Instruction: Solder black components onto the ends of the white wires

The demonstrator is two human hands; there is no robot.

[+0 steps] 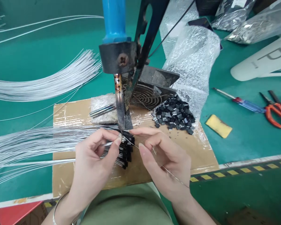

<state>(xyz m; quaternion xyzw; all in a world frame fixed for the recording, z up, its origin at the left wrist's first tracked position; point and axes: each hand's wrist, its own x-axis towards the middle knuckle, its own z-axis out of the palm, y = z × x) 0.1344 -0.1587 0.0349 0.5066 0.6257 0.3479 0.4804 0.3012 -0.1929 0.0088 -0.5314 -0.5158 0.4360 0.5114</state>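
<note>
Under the tip of a blue-handled soldering iron [120, 106], my left hand [96, 156] pinches a small metallic piece [123, 138] and a white wire between thumb and index finger. My right hand [165, 159] is curled around a thin solder wire [175, 177], whose upper end reaches the small piece by the iron's tip. Its index finger points toward the tip, the thumb below. Behind my left fingers lies a bundle of white wires [37, 140] with black ends [128, 153] on the cardboard [140, 175].
Small black parts [174, 114] are heaped behind my right hand, beside a dusty fan [147, 95]. Further right lie a yellow sponge [218, 126], a screwdriver [248, 104] and orange scissors [277, 114]. Another wire bundle [44, 84] lies at the back left. The iron's black stand [150, 34] rises centrally.
</note>
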